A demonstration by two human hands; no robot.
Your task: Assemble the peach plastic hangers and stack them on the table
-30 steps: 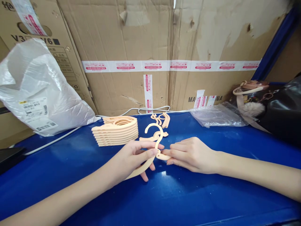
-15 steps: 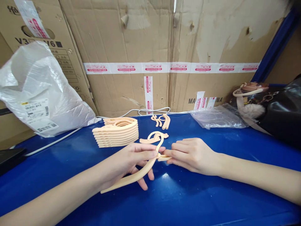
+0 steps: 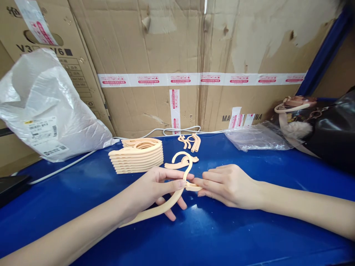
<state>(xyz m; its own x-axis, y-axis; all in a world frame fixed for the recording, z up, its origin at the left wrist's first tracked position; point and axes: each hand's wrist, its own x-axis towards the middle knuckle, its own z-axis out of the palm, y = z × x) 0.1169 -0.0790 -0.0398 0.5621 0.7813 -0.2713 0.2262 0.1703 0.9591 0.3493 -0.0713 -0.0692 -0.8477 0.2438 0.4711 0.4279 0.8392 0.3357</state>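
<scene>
A cream plastic folding hanger (image 3: 163, 207) is held above the blue table, its hook curving upward. My left hand (image 3: 158, 188) pinches it at the centre joint between thumb and forefinger, with the other fingers spread underneath. One long arm of the hanger slopes down to the left along my palm. My right hand (image 3: 224, 184) is closed on the short piece to the right of the joint; its far end is hidden by my fingers. Just behind the hook lie loose hanger parts (image 3: 176, 165). A neat stack of folded cream hangers (image 3: 137, 159) stands behind my left hand.
More small hanger parts (image 3: 195, 143) lie at the back of the blue table (image 3: 222, 236). A white plastic parcel (image 3: 52, 107) leans at the left, near a dark flat object (image 3: 13, 186). Clear plastic wrap (image 3: 257, 136) and a black bag (image 3: 332, 125) sit right; cardboard (image 3: 155, 107) stands behind.
The hanger has turned slightly in my hands, its hook a little higher and more open to view. My left fingers have shifted slightly to the right beneath it.
</scene>
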